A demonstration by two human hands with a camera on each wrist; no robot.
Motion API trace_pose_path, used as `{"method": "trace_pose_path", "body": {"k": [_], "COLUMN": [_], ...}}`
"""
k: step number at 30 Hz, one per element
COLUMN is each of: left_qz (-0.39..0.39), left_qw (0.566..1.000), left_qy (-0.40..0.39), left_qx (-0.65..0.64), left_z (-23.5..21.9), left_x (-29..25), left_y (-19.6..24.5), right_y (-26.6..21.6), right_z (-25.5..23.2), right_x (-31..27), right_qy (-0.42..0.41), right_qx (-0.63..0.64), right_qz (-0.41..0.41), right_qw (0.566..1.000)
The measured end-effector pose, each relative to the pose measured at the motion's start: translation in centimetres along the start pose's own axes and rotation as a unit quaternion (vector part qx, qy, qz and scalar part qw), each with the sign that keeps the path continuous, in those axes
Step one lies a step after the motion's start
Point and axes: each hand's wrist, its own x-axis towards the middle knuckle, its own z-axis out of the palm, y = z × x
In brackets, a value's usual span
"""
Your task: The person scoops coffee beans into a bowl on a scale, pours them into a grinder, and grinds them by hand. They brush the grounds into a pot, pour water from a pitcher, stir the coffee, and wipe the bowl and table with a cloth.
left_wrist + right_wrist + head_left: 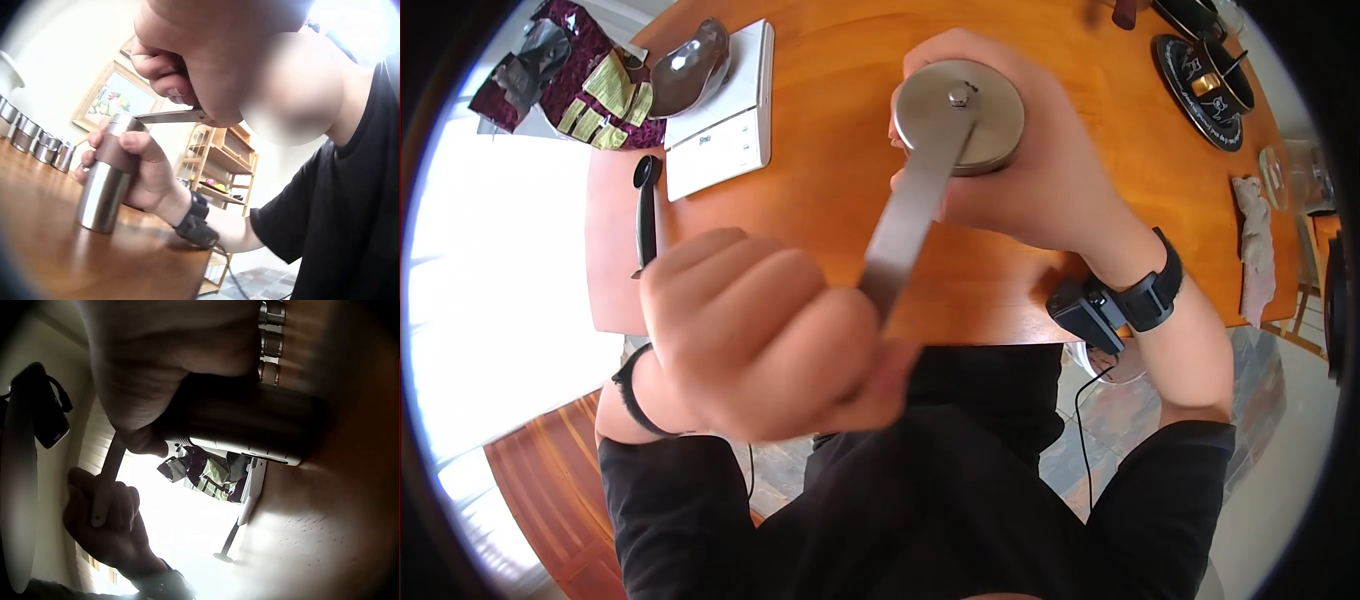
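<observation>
A steel hand coffee grinder point(995, 115) stands on the wooden table, its round lid and crank arm point(910, 220) seen from above. My right hand point(1050, 160) wraps round the body, over the brown band that shows in the left wrist view. There the grinder's lower steel part point(103, 197) is upright with its base at the tabletop. Out at the far end of the crank, my left hand point(770, 330) grips with curled fingers, toward me and to the left. Its grasp hides the handle's end, and the hand is slightly blurred.
At the back left, a white kitchen scale point(740, 140) bears a dark see-through dish point(692, 70) beside a purple bag point(585, 75). A black scoop point(646, 215) lies nearby. On the right are a black cup point(1225, 90) on a saucer point(1175, 75) and a grey cloth point(1255, 245).
</observation>
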Motion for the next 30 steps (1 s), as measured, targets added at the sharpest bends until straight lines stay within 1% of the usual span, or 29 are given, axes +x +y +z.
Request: {"method": "trace_pose_path", "body": {"k": [1,2,3,5,6,7,8,9,11,12,14,15,16,17,18,19,20,21,22,23,24,25,26,27,30], "left_qz": [0.003,-0.019,-0.013,-0.151,-0.225,-0.298,-0.289,-0.298,-0.266,-0.248,-0.228,-0.210,-0.193,-0.192,-0.162,-0.134,-0.135,-0.045,0.046,0.090,0.135,0.166,0.182,0.197,0.205], "left_qw": [1.000,0.999,0.999,0.984,0.970,0.950,0.954,0.948,0.953,0.959,0.966,0.968,0.970,0.972,0.970,0.965,0.967,0.982,0.987,0.989,0.987,0.980,0.975,0.969,0.970], "left_qy": [-0.018,-0.018,-0.022,-0.070,-0.079,-0.085,-0.074,-0.092,-0.116,-0.108,-0.090,-0.110,-0.127,-0.114,-0.154,-0.194,-0.183,-0.140,-0.097,-0.081,-0.066,-0.109,-0.128,-0.149,-0.126], "left_qx": [0.008,0.027,0.028,0.066,0.048,0.030,0.022,0.062,0.081,0.080,0.082,0.080,0.077,0.078,0.096,0.114,0.115,0.117,0.119,0.089,0.061,0.019,-0.001,-0.021,-0.028], "left_z": [-0.2,-0.4,-0.7,-1.4,-1.5,-1.6,-1.3,-1.2,-0.7,-0.1,1.0,1.4,1.7,1.9,1.9,2.0,2.6,3.5,4.0,3.8,3.7,3.4,3.3,3.1,3.3], "left_x": [-0.2,-0.1,-0.1,-0.1,0.3,0.8,1.4,2.2,4.8,6.2,9.0,10.6,11.9,13.1,14.3,15.2,15.5,15.5,15.6,15.8,15.7,15.4,14.8,14.1,11.0], "left_y": [-0.7,-1.4,-2.1,-3.3,-4.0,-4.9,-6.4,-7.8,-9.7,-10.6,-11.1,-10.8,-10.2,-9.4,-8.7,-8.1,-7.6,-7.2,-6.4,-5.0,-3.4,-1.9,-0.9,0.2,1.9], "right_y": [0.0,0.0,0.0,-0.1,-0.2,-0.3,-0.5,-0.5,-0.5,-0.7,-1.3,-1.5,-1.7,-1.7,-1.7,-1.7,-1.7,-1.8,-2.0,-2.3,-2.6,-2.5,-2.3,-1.9,0.0], "right_z": [0.0,-0.1,-0.1,-0.2,-0.2,-0.2,-0.2,-0.2,-0.1,-0.3,-0.7,-0.7,-0.6,-0.6,-0.6,-0.6,-0.4,-0.3,-0.3,0.2,0.9,0.9,0.9,0.6,-0.8], "right_x": [0.1,0.1,0.1,0.1,0.1,0.2,0.3,0.3,0.2,0.2,0.3,0.3,0.2,0.1,0.2,0.2,0.2,0.2,0.3,-0.1,-0.6,-0.6,-0.6,-0.2,0.9], "right_qy": [-0.005,-0.009,-0.002,-0.010,-0.003,-0.006,-0.008,-0.004,-0.003,-0.002,-0.029,-0.030,-0.049,-0.068,-0.082,-0.086,-0.089,-0.091,-0.094,-0.098,-0.087,-0.081,-0.074,-0.072,-0.059], "right_qx": [0.004,0.007,0.008,0.032,0.034,-0.007,-0.050,-0.052,-0.033,-0.038,-0.034,-0.043,0.013,0.067,0.056,0.044,0.030,0.016,0.016,0.009,-0.119,-0.185,-0.250,-0.197,-0.031], "right_qz": [0.000,-0.001,-0.003,0.033,0.030,0.016,0.002,0.000,0.010,0.005,0.050,0.044,0.092,0.139,0.117,0.112,0.091,0.069,0.066,0.062,0.054,0.046,0.040,0.033,0.019], "right_qw": [1.000,1.000,1.000,0.999,0.999,1.000,0.999,0.999,0.999,0.999,0.998,0.998,0.995,0.986,0.988,0.989,0.991,0.993,0.993,0.993,0.988,0.978,0.965,0.977,0.998]}}
